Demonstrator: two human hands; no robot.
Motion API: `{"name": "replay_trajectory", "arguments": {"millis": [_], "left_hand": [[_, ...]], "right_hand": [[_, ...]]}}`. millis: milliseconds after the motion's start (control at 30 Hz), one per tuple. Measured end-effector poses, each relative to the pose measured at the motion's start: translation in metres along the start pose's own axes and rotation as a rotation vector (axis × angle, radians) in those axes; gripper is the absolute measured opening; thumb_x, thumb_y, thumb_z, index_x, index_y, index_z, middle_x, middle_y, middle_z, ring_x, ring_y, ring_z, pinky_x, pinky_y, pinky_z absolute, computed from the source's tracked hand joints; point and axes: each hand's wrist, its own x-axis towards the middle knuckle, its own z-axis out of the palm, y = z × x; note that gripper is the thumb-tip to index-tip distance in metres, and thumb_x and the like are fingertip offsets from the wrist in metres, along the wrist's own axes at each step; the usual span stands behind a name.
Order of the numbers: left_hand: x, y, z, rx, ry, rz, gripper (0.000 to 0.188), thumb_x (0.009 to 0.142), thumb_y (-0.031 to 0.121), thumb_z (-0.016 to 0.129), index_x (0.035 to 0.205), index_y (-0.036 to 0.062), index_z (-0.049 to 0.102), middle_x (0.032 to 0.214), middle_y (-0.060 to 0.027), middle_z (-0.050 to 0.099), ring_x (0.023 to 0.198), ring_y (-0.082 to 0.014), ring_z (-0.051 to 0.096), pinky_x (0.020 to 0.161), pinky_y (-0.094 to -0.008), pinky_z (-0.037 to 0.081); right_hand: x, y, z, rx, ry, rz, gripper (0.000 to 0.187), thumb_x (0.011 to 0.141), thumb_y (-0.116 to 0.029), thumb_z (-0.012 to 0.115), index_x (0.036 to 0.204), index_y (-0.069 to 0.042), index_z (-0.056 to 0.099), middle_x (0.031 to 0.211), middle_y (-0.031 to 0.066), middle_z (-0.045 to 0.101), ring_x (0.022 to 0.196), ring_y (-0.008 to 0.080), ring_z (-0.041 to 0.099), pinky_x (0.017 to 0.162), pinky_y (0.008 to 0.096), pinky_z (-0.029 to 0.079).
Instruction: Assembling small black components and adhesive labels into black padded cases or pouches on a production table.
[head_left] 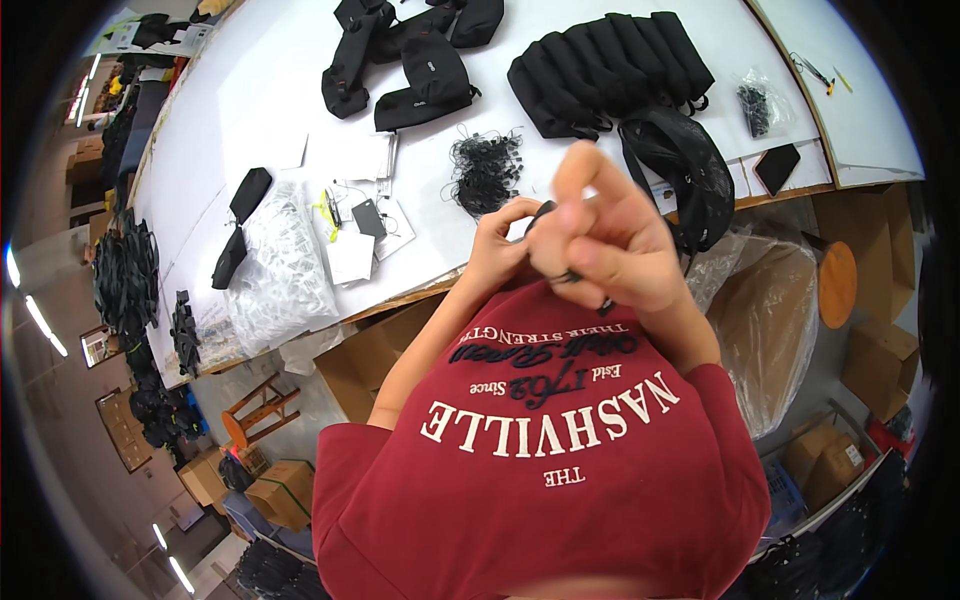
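Observation:
Close in front of my chest, both hands work together on something small and black. My left hand (500,245) is closed on a small black fabric piece (541,215), mostly hidden by the fingers. Nearer the camera, my right hand (615,235) is raised, with its fingers curled. A thin black cord (573,276) passes between its fingers, and a dark end shows below them. Just beyond my hands, a tangled pile of black cords (485,170) with small tabs lies on the white table (430,225).
Black pouches lie loose (425,85) and in a row (610,75) at the far side. A black mesh bag (685,175) hangs over the right front edge. Left are a clear plastic bag (275,265), white papers (350,258) and small black pouches (250,195). A dark phone-like slab (777,168) lies right.

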Motion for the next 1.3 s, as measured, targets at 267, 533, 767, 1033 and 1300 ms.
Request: {"name": "replay_trajectory", "arguments": {"millis": [267, 533, 767, 1033, 1300], "left_hand": [[-0.001, 0.006, 0.005, -0.139, 0.056, 0.024, 0.016, 0.071, 0.005, 0.07, 0.085, -0.0001, 0.062, 0.082, -0.0036, 0.06, 0.08, -0.0138, 0.049, 0.076, -0.0268, 0.038], [-0.001, 0.003, -0.003, -0.105, 0.046, 0.107, 0.013, 0.071, 0.005, 0.07, 0.08, 0.0003, 0.061, 0.08, -0.0036, 0.058, 0.079, -0.0142, 0.049, 0.073, -0.026, 0.037], [-0.008, 0.023, -0.009, -0.059, 0.201, 0.083, 0.012, 0.073, 0.005, 0.07, 0.077, 0.0, 0.06, 0.074, -0.0021, 0.057, 0.071, -0.0103, 0.05, 0.067, -0.0234, 0.038], [-0.016, 0.031, -0.022, -0.199, 0.21, -0.041, 0.014, 0.075, 0.007, 0.07, 0.075, 0.0011, 0.057, 0.07, 0.0017, 0.055, 0.067, -0.0045, 0.049, 0.062, -0.02, 0.038], [-0.035, 0.057, -0.045, -0.05, 0.068, -0.115, 0.019, 0.075, 0.013, 0.071, 0.077, -0.0016, 0.058, 0.065, -0.0009, 0.056, 0.062, -0.0061, 0.049, 0.058, -0.0215, 0.04]], "right_hand": [[-0.003, -0.016, -0.03, -0.047, -0.035, -0.303, 0.015, 0.092, -0.004, 0.043, 0.103, -0.008, 0.034, 0.061, 0.0008, 0.043, 0.052, 0.006, 0.035, 0.048, 0.0193, 0.028], [-0.008, -0.018, -0.036, -0.05, -0.058, -0.35, 0.017, 0.093, -0.003, 0.039, 0.108, -0.008, 0.035, 0.059, -0.0014, 0.038, 0.051, 0.005, 0.034, 0.047, 0.0201, 0.027], [-0.02, -0.004, -0.065, -0.881, 0.438, -0.31, 0.024, 0.091, -0.013, 0.052, 0.113, -0.003, 0.049, 0.089, 0.0036, 0.053, 0.083, 0.008, 0.049, 0.076, 0.0207, 0.037], [-0.028, 0.039, -0.088, -0.705, 0.454, 0.06, 0.043, 0.092, -0.026, 0.048, 0.128, -0.003, 0.043, 0.127, 0.0078, 0.047, 0.122, 0.0183, 0.041, 0.102, 0.0309, 0.028], [0.016, 0.056, -0.094, -1.369, 0.51, -0.095, 0.054, 0.072, -0.007, 0.067, 0.124, -0.004, 0.049, 0.127, 0.0113, 0.047, 0.111, 0.021, 0.05, 0.094, 0.0302, 0.038]]}}
